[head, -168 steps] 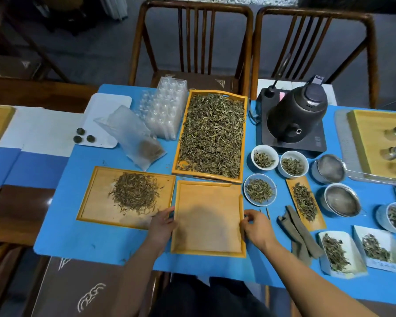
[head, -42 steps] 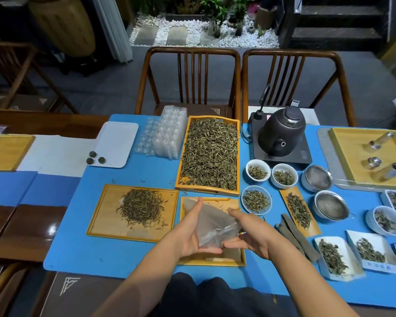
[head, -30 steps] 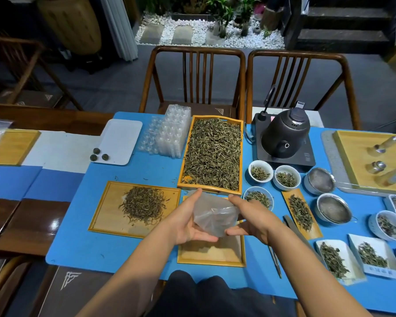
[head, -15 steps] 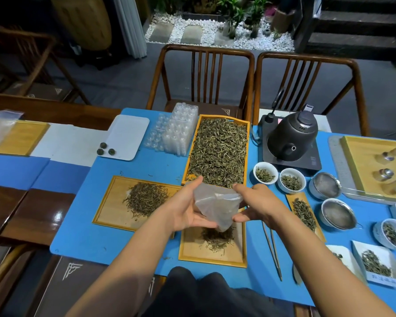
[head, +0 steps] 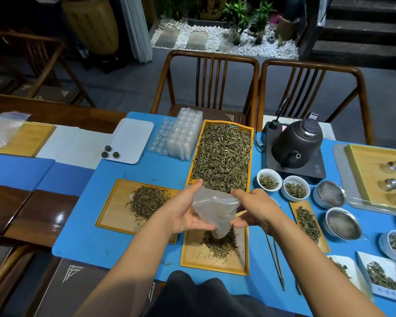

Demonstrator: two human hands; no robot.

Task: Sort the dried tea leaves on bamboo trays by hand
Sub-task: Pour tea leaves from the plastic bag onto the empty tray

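My left hand [head: 183, 211] and my right hand [head: 253, 210] hold a clear plastic bag [head: 214, 213] upside down between them, thumb and fingers pinching its sides. Its mouth hangs just over a small pile of dried tea leaves [head: 218, 247] on the near bamboo tray [head: 192, 255]. To the left lies a second bamboo tray [head: 111, 209] with its own pile of leaves [head: 148, 200]. Behind my hands stands a long bamboo tray [head: 250, 156] filled with tea leaves [head: 222, 156].
A black kettle [head: 295, 143] on its base stands at the right, with small cups of tea [head: 269, 179], two metal strainers [head: 342, 223], tweezers [head: 276, 261] and white dishes of leaves [head: 381, 274]. Clear plastic containers [head: 181, 136] and a white tray [head: 130, 139] sit at the back left.
Both hands picked up the plastic bag, lifted and tipped it over the near tray. Tea leaves have dropped out, and the pile on that tray has grown.
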